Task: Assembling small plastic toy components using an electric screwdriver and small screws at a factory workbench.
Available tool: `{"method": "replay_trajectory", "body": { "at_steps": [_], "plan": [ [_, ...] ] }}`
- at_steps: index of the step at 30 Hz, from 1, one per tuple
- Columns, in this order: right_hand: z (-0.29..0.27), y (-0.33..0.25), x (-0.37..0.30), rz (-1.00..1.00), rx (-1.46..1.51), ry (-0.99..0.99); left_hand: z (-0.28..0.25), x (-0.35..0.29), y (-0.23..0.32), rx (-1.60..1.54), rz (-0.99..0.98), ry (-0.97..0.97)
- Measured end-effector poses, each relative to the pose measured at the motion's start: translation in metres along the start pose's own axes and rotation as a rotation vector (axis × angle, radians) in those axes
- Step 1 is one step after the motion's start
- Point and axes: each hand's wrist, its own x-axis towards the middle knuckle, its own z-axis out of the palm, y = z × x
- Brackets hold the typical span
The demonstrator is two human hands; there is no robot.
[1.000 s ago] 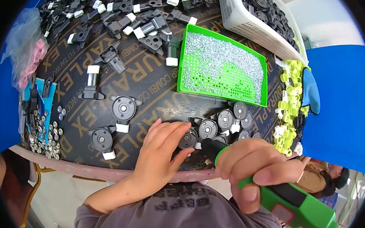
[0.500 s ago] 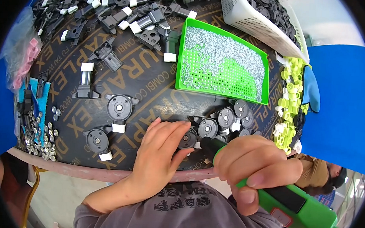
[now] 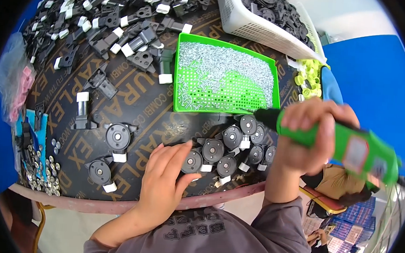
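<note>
1. a dark tabletop with tan lettering and a pink near edge lies under the green tray, which holds silver screws.
2. beyond the tray, slightly right, stands a white basket of black parts; left of and beyond the tray spreads a heap of black, white-ended pieces.
3. right of the tray are yellow-green rings, then a blue panel; far left of it, small metal rounds.
4. the hands are apart, both on the tray's near side.
5. the left hand rests low, its thumb and forefinger closed about a dark round part, near and left among a cluster of similar ones.
6. the right hand, raised and blurred, is clenched around a green power screwdriver, its black nose pointing left at the tray's near right corner.
</note>
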Motion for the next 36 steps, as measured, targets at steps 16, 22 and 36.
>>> {"method": "replay_trajectory", "body": {
  "at_steps": [16, 22, 36],
  "plan": [
    [-0.019, 0.048, 0.009, -0.037, -0.059, 0.036, -0.002, 0.003, 0.000, -0.043, 0.000, -0.004],
    [-0.014, 0.045, 0.008, -0.041, -0.058, 0.057, -0.001, 0.001, 0.000, -0.042, 0.007, 0.020],
    [0.044, -0.030, -0.043, -0.040, 0.132, -0.501, -0.001, -0.001, -0.004, -0.098, -0.008, 0.027]
  ]
}}
